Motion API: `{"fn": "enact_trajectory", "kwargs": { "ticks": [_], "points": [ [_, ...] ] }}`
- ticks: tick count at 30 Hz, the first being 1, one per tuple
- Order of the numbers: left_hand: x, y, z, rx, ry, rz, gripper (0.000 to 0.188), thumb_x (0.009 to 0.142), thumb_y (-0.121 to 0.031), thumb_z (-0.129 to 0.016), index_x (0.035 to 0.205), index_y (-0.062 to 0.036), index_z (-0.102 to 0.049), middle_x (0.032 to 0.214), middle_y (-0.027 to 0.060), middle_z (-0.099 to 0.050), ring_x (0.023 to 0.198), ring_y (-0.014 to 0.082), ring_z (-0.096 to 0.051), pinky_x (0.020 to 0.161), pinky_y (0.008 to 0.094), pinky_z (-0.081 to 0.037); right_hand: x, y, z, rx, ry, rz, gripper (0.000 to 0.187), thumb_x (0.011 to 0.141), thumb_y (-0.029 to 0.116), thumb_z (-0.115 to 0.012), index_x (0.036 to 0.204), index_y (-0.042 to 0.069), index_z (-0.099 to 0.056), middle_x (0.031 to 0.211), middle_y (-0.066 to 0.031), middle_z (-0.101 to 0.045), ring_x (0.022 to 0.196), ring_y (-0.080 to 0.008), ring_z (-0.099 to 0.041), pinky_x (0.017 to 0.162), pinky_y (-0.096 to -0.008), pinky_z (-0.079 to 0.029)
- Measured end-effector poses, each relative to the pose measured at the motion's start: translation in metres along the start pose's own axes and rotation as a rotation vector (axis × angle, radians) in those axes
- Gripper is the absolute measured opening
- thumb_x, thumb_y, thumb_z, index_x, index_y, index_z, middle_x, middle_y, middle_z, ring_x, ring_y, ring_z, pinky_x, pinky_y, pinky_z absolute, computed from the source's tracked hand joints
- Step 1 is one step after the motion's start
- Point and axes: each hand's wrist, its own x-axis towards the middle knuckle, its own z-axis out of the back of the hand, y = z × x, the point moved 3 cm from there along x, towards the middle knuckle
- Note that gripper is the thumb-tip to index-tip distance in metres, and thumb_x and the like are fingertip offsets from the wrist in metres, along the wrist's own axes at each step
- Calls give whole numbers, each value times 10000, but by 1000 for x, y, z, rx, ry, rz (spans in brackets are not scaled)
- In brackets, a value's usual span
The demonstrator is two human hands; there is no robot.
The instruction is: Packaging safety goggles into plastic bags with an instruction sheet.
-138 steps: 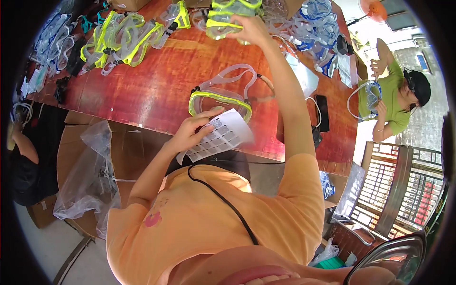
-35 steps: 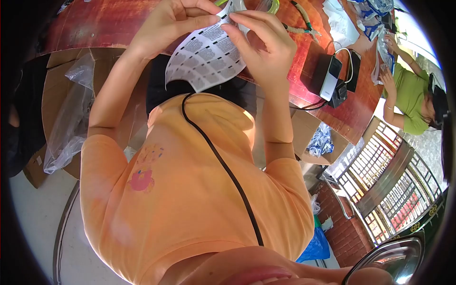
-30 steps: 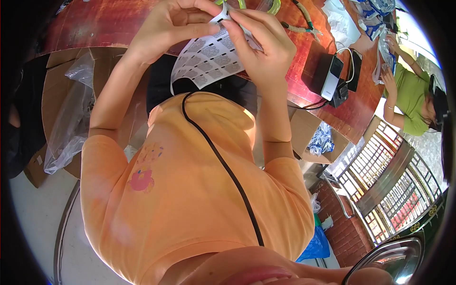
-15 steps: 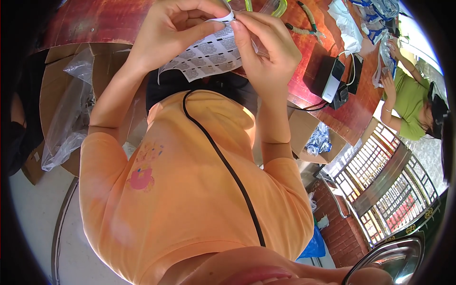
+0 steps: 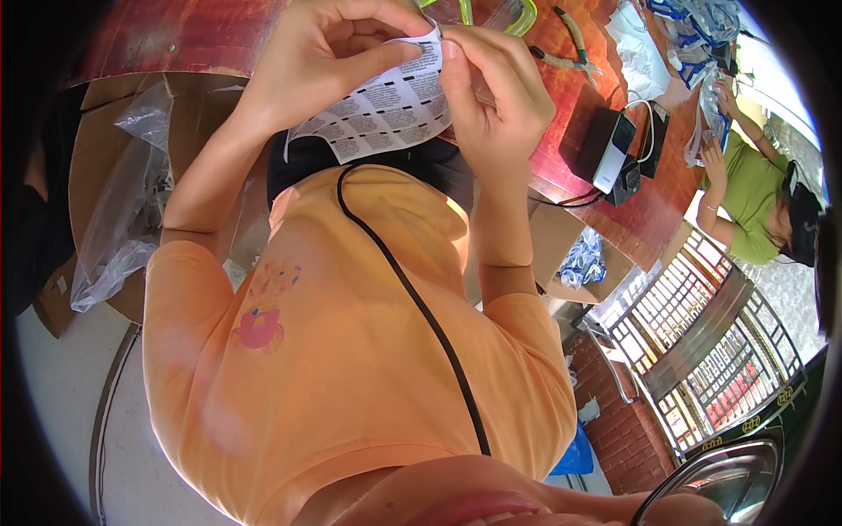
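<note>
Change: the sticker sheet (image 5: 381, 110) sits higher and closer to the chest than a second ago; both hands have drawn together at its top right corner, where earlier they held it spread by its two sides.
Meaning: judging by the pinch at that corner, one small label is being picked loose from the backing; whether it has come free I cannot tell.
Plastic bags (image 5: 118, 228): far left, clear, crumpled, lying on a cardboard box (image 5: 92, 145) beside the person's left arm.
Left hand (image 5: 338, 53): curled round the upper left of the sheet, thumb laid across its face, fingers behind; it grips the sheet and nothing else.
Sticker sheet: white, rows of small printed labels, bowed, held in the air between the table edge and the orange shirt (image 5: 351, 351); it touches no surface.
Right hand (image 5: 495, 92): fingertips pressed together on the sheet's top right corner, just beside the left thumb; closed in a fine pinch.
Table (image 5: 175, 35): red-brown wood, behind the hands; yellow-green goggles (image 5: 517, 13) peek over the fingers at the top edge.
Black and white box (image 5: 605, 149): on the table to the right, cables trailing.
Co-worker (image 5: 759, 197): far right, green top, busy at the same table, well apart from these hands.
</note>
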Motion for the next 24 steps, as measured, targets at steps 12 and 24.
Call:
{"fn": "enact_trajectory", "kwargs": {
  "ticks": [12,24],
  "points": [
    [-2,-3,2,9,1,20,205,860,133,-635,1021,19,-690,1024,65,-629,923,109,-627,773,232,-495,-3,-8,-3,151,50,-69,123,847,-12,-714,970,-20,-713,934,-113,-704,807,-156,-654,711,-241,-506],
    [-10,2,11,-35,24,81,206,848,139,-641,1015,28,-685,1029,71,-637,949,118,-626,783,233,-488,-10,-15,-7,282,73,-327,99,880,-21,-675,972,-37,-711,932,-82,-698,795,-107,-615,701,-219,-480]
  ]
}}
